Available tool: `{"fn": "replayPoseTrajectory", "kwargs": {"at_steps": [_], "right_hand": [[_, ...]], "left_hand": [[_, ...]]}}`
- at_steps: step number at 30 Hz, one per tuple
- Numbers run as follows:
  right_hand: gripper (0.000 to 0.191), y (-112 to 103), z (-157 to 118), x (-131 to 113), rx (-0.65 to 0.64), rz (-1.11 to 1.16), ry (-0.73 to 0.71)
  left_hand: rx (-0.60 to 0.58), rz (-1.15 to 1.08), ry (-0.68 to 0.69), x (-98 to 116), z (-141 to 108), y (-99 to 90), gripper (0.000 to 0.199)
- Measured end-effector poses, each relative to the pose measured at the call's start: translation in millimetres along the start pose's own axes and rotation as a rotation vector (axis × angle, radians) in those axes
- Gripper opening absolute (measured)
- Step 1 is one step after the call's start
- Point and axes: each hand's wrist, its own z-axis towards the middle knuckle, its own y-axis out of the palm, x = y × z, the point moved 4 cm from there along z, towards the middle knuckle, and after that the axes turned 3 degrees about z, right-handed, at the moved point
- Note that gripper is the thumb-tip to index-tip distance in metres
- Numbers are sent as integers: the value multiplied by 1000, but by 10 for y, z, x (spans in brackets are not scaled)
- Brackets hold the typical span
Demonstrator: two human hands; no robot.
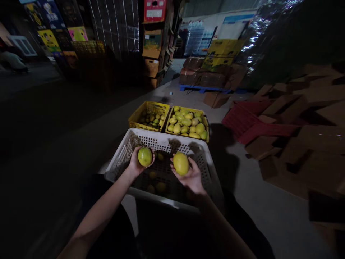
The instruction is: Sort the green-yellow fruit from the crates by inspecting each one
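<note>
My left hand (136,162) is closed around a greenish-yellow mango (145,157) above the left part of a white plastic crate (172,205). On the right, a larger yellow mango (181,163) rests in my right hand (193,176), with the fingers curled about it. Several dim mangoes (161,187) lie at the bottom of the white crate, partly lost in shadow. Beyond its far rim stand two yellow crates. The right yellow crate (207,126) is heaped with yellow-green mangoes (185,122); the left one (134,118) holds smaller-looking fruit (153,119) lower down.
Flattened and open cardboard boxes (302,108) pile up at the right beside a red crate (239,120). A blue pallet (202,88) with wrapped boxes stands behind. Stacked cartons (152,43) rise at the back. A person (13,59) is low at the far left.
</note>
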Motion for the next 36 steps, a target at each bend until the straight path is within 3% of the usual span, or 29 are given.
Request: {"fn": "replayPoseTrajectory", "kwargs": {"at_steps": [5,7,11,16,19,24,33,36], "right_hand": [[24,-69,101,32,103,105,-28],[28,-97,142,57,127,57,26],[46,-95,154,66,0,-85,131],[24,-74,46,-24,-45,-154,-25],[26,-22,-15,-37,-124,-185,-149],[34,-30,-8,-37,-102,-235,-262],[32,-64,27,-47,-83,-309,-251],[33,-33,-14,-14,-76,-328,-188]], "left_hand": [[50,-64,35,8,32,-48,34],[67,-56,19,-2,34,-49,35],[36,-14,-61,-23,18,-43,38],[-121,87,-62,-13,-7,-1,38],[-155,149,-50,-12,-16,15,36],[-134,194,-51,-26,-20,16,36],[44,29,-8,-11,-35,18,40],[28,-18,-2,-15,-39,45,40]]}}
